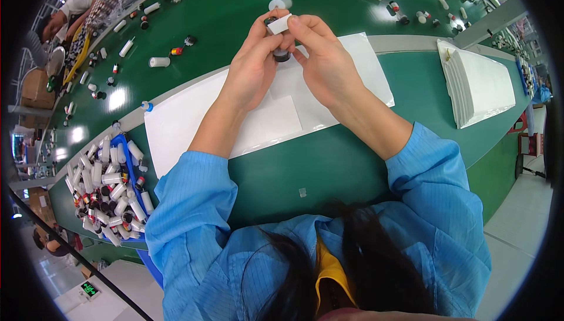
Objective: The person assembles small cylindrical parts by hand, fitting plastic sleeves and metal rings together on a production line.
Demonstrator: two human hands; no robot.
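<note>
Head view: Over the far edge of the white sheet (187, 120), our left hand (257, 67) and right hand (330, 67) pinch a small white piece (280, 24), likely sharing the grip to steady it.

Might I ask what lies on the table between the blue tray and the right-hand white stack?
A wide white sheet, as the head view shows.

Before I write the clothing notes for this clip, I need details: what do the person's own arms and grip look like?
The left grip and right grip are bare hands, no gloves or rings visible. The left sleeve and right sleeve are light blue, finely striped, loose and creased, leaving the wrists bare.
</note>
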